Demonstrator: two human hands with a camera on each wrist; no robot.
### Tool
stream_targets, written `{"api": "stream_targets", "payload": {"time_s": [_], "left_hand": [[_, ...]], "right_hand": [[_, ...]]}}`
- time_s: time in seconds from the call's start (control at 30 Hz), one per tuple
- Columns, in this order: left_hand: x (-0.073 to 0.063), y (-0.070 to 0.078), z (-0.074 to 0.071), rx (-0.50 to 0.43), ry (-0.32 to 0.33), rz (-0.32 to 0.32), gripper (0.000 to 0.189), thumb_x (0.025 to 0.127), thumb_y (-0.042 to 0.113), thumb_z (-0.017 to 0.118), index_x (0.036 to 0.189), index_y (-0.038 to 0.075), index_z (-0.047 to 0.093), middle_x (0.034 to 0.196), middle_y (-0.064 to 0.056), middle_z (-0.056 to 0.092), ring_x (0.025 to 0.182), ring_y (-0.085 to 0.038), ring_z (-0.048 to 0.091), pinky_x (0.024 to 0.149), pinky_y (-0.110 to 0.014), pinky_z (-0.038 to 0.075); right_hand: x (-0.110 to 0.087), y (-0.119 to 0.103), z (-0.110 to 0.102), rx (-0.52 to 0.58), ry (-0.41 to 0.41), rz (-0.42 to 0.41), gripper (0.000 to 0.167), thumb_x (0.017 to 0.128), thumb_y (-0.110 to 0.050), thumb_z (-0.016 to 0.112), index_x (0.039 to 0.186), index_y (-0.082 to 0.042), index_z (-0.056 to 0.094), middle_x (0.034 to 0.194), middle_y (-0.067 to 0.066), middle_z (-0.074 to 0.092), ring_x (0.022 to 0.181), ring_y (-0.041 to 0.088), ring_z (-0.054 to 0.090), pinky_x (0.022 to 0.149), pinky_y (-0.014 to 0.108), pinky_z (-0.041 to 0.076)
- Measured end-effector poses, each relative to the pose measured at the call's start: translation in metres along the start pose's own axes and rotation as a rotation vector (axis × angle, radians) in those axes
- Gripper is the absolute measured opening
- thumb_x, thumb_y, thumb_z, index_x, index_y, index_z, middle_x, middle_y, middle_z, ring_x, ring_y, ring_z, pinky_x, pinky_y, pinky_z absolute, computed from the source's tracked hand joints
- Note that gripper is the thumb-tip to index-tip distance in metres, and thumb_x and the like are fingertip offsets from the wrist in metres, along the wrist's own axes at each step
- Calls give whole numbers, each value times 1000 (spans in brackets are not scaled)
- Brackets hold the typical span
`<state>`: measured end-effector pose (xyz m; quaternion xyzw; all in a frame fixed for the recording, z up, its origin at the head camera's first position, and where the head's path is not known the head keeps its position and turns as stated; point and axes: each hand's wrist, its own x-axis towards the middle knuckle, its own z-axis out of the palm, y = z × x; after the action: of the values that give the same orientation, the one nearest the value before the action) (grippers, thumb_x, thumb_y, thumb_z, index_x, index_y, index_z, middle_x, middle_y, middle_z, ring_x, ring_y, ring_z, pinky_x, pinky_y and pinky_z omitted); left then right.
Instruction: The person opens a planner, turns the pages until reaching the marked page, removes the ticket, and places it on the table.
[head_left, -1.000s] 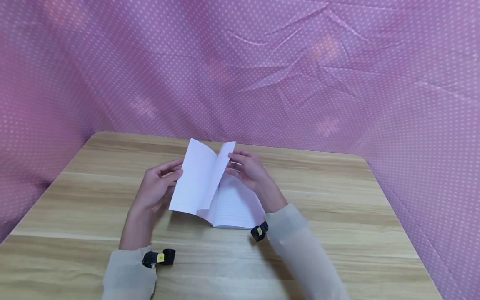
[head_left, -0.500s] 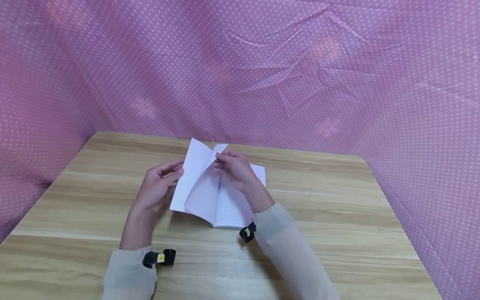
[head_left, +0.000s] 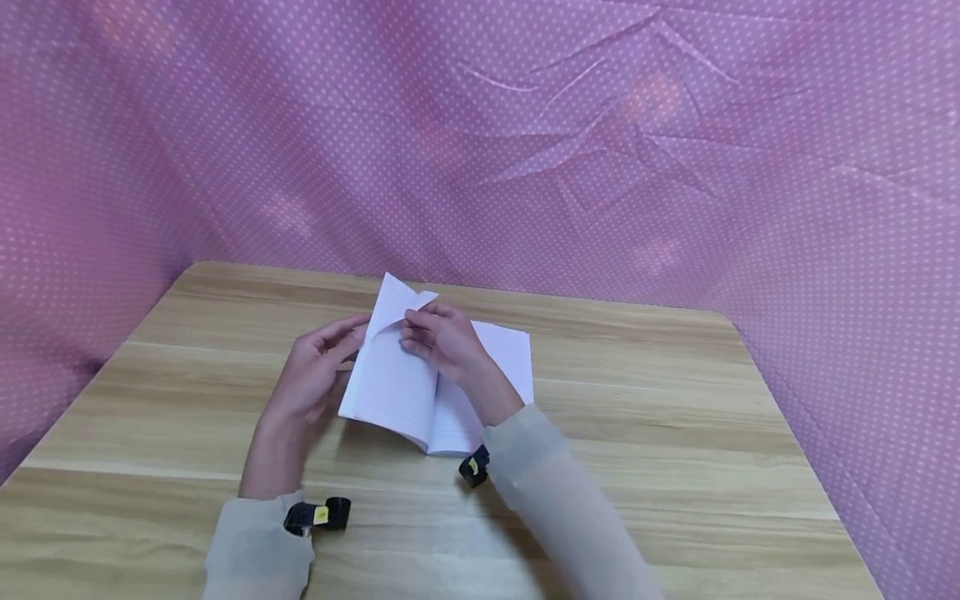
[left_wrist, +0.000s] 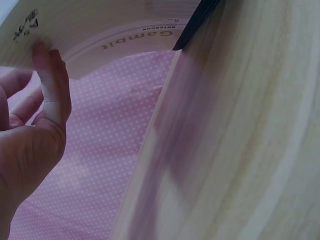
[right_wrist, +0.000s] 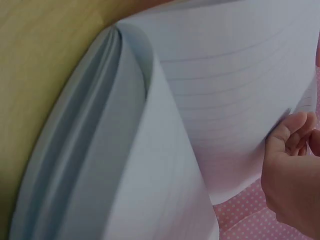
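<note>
An open lined notebook (head_left: 393, 387) stands out white in the head view, its left half raised off the table and its right-hand pages (head_left: 508, 358) lying flat. My left hand (head_left: 311, 371) holds the raised left edge, thumb on the page side and fingers behind. In the left wrist view, that hand's fingers (left_wrist: 52, 90) are against the cover (left_wrist: 135, 42), which is lettered "Gambit" and "NOTEBOOK". My right hand (head_left: 447, 342) pinches a leaf near its top edge, bending its corner up over the left half. The right wrist view shows ruled lines and a curved leaf (right_wrist: 160, 150).
The notebook is on a wood-grain table (head_left: 645, 467), near its far edge. A pink dotted cloth (head_left: 480, 150) hangs behind and at both sides. Small black wrist cameras (head_left: 318, 515) jut inward from both sleeves.
My right hand has moved left, carrying a leaf from near the spine over onto the raised left half. More of the right-hand pages shows. The left hand has stayed put.
</note>
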<state>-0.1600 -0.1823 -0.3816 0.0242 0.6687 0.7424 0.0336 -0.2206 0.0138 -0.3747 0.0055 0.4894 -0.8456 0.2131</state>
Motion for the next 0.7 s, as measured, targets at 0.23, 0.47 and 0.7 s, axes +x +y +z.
{"api": "stream_targets", "payload": {"time_s": [0.23, 0.47, 0.7], "left_hand": [[0, 2, 0, -25, 10, -8, 54, 99, 18, 69, 144, -6, 51, 113, -9, 56, 88, -14, 69, 77, -34, 62], [-1, 2, -1, 8, 28, -18, 53, 93, 5, 71, 142, -5, 54, 113, -11, 56, 89, -16, 68, 78, -34, 62], [0, 0, -1, 75, 72, -23, 47, 95, 4, 67, 140, -5, 56, 110, -9, 58, 84, -15, 70, 73, -33, 63]], "right_hand": [[4, 3, 5, -28, 6, -9, 12, 100, -3, 62, 88, -5, 60, 85, 7, 66, 73, 15, 64, 68, 23, 59], [6, 5, 7, -56, 21, 2, 11, 99, -7, 66, 88, -7, 62, 81, 7, 63, 70, 14, 61, 63, 21, 57], [1, 2, 1, -83, 16, 5, 7, 99, -10, 67, 93, -7, 63, 84, 7, 63, 71, 15, 60, 63, 21, 56]]}}
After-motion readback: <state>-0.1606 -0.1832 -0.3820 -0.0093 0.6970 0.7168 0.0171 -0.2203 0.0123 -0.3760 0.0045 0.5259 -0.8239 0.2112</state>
